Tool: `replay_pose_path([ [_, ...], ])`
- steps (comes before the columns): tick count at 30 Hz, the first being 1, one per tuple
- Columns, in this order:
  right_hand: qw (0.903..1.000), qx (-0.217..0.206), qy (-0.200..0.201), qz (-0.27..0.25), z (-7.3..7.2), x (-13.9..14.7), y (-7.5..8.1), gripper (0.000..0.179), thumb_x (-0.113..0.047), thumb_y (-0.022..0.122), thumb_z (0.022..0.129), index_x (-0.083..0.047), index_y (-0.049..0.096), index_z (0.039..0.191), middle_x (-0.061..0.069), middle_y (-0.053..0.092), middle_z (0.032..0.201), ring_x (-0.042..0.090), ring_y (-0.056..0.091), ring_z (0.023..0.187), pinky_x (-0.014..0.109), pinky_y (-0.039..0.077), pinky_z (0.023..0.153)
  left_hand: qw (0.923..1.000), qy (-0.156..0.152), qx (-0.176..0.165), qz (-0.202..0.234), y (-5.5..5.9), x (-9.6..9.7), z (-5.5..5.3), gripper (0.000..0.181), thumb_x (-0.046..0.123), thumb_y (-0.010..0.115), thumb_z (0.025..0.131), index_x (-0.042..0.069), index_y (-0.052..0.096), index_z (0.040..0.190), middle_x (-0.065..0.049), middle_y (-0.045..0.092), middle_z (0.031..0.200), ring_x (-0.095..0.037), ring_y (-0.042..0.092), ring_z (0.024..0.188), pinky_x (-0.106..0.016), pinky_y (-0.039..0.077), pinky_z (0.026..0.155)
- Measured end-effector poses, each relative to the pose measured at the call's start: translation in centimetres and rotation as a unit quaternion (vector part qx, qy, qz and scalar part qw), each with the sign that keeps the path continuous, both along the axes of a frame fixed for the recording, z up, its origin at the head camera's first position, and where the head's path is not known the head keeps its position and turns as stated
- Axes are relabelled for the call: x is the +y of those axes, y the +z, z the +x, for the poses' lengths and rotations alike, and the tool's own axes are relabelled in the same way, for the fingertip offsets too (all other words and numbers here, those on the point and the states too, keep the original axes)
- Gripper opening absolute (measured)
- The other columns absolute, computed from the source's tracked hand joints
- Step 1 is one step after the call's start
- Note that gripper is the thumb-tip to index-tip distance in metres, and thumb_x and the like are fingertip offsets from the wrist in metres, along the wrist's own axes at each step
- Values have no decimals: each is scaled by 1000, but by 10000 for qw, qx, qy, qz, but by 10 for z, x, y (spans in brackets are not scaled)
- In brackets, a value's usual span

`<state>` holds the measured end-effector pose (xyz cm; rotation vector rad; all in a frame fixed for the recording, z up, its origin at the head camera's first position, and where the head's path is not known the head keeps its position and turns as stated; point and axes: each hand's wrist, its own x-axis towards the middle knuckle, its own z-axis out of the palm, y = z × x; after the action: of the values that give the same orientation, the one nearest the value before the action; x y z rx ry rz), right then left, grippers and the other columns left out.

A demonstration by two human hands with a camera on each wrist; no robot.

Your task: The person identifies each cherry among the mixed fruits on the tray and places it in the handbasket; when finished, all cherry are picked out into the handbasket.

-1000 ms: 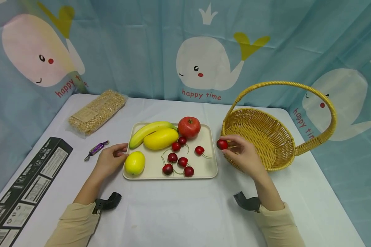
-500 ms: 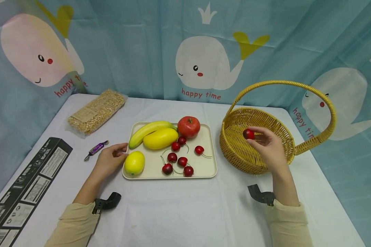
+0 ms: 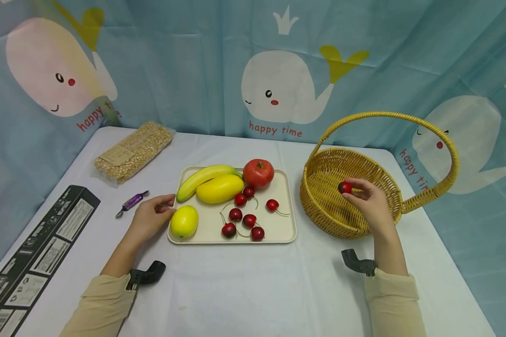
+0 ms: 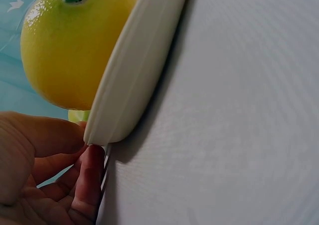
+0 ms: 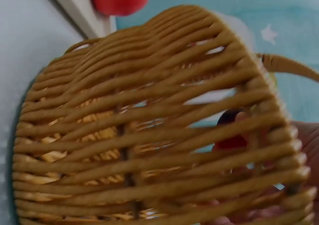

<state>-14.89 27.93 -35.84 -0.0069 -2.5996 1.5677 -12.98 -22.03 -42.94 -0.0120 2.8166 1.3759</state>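
Observation:
My right hand (image 3: 368,201) pinches a dark red cherry (image 3: 344,187) between thumb and fingertips, over the inside of a yellow wicker basket (image 3: 320,222). In the right wrist view the basket's woven wall (image 5: 149,160) partly hides the hand and the cherry. At the left end of a cream tray (image 3: 278,236), my left hand (image 3: 152,217) pinches the rim; in the left wrist view thumb and finger meet at the tray's corner. A lemon (image 3: 184,221) lies on the tray close to that hand. Several stemmed cherries (image 3: 249,220) lie on the tray's right half.
A banana (image 3: 202,180), a yellow mango-shaped fruit (image 3: 220,189) and a red pomegranate (image 3: 258,173) line the tray's back. Left of it are a purple-wrapped candy (image 3: 132,202), a bag of grains (image 3: 132,152) and a long black box (image 3: 38,257). The basket's tall handle (image 3: 388,113) arches above it.
My right hand has carried the cherry rightward from the basket's left rim to over its inside, then slightly lower. The left hand has stayed at the tray's edge.

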Motion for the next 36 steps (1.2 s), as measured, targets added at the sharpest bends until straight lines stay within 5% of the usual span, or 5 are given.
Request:
replay_pose_path([
  [11,9958,-759,155,490,-6,8,-9,45,-22,63,88,-3,51,127,15,49,126,5,54,94,18,42,80,10000,11,18,22,4,2,0,42,6,61,87,-8,52,125,-23,60,107,-18,53,80,-14,42,62],
  [18,9947,-868,242,500,-7,7,-10,45,-21,63,88,-2,50,127,16,50,126,9,54,96,28,41,86,10000,15,34,50,4,2,0,42,7,61,87,-8,52,125,-22,60,106,-19,53,80,-13,41,62],
  [22,9955,-781,219,498,-6,8,-11,45,-22,61,89,0,50,127,17,50,126,22,52,108,34,41,89,10000,0,85,27,1,1,-1,41,6,61,86,-8,52,124,-22,61,105,-17,53,79,-14,42,62],
  [26,9971,-587,101,478,-5,7,-10,46,-23,61,90,0,50,127,17,50,127,29,48,114,25,43,87,9999,-20,105,1,-1,1,-1,41,5,60,86,-8,53,124,-21,61,105,-17,53,79,-14,42,62],
  [36,9990,393,195,-26,5,-17,8,39,-18,63,88,1,54,121,11,57,117,16,53,106,15,43,82,10000,-16,96,4,0,1,0,42,6,60,86,-8,52,125,-22,61,106,-17,53,80,-14,42,63],
])
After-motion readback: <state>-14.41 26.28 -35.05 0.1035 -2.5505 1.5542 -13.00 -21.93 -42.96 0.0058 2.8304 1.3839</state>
